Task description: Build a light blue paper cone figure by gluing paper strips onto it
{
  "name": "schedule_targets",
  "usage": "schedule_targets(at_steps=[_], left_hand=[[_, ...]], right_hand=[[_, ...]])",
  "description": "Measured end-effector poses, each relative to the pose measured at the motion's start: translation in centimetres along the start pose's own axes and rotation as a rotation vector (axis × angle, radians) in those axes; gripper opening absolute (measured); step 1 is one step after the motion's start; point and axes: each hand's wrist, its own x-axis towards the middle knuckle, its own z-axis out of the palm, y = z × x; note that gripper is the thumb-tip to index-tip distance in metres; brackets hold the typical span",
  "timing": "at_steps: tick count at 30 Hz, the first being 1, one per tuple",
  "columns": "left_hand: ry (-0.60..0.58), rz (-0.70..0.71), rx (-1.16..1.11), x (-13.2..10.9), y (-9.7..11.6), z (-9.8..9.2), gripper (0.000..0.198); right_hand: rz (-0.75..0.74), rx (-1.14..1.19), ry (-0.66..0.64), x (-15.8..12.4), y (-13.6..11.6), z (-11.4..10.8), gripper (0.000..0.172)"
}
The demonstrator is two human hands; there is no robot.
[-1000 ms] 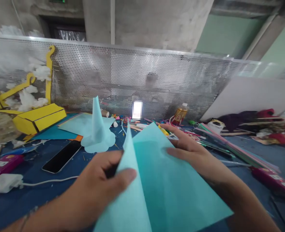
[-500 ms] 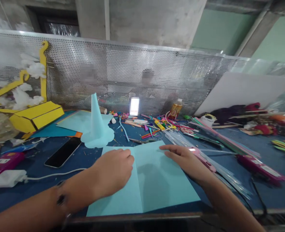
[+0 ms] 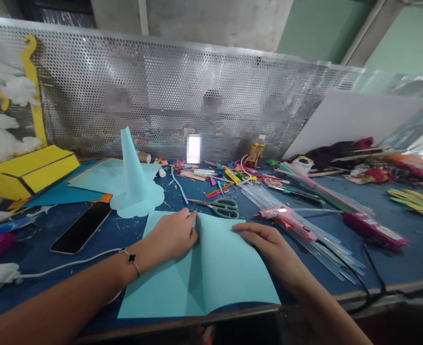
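The bare left hand [image 3: 171,235] reaches in from seven o'clock, its fingers curled downward, while the bare right hand [image 3: 265,245] lies flatter from five o'clock, fingers stretched toward nine o'clock.

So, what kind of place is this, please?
Probably a craft workshop or art room: the blue workbench is covered with supplies, including a sheet of light-blue paper, scissors and a pink hot glue gun.

A smartphone [image 3: 81,227], green-handled scissors [image 3: 225,208] and a pink glue gun [image 3: 287,221] lie on the blue table [image 3: 412,273].
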Motion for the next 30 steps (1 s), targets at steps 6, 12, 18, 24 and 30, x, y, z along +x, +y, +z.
schedule_targets(at_steps=[6, 12, 18, 24, 30], left_hand=[[0.019, 0.01, -0.015, -0.2, 0.1, 0.0, 0.054], [0.024, 0.017, 0.008, -0.4, 0.0, 0.4, 0.057], [0.018, 0.027, 0.002, -0.4, 0.2, 0.3, 0.058], [0.017, 0.012, 0.005, -0.5, 0.2, 0.2, 0.057], [0.013, 0.024, 0.017, -0.7, 0.3, 0.0, 0.058]], right_hand=[[0.02, 0.07, 0.038, -0.4, 0.1, 0.1, 0.045], [0.003, 0.052, 0.017, -0.7, 0.7, -0.7, 0.061], [0.028, 0.007, 0.0, -1.4, 0.9, -1.4, 0.067], [-0.042, -0.121, -0.101, -2.0, 0.8, -2.3, 0.058], [0.021, -0.096, 0.014, -3.6, 2.1, -3.1, 0.055]])
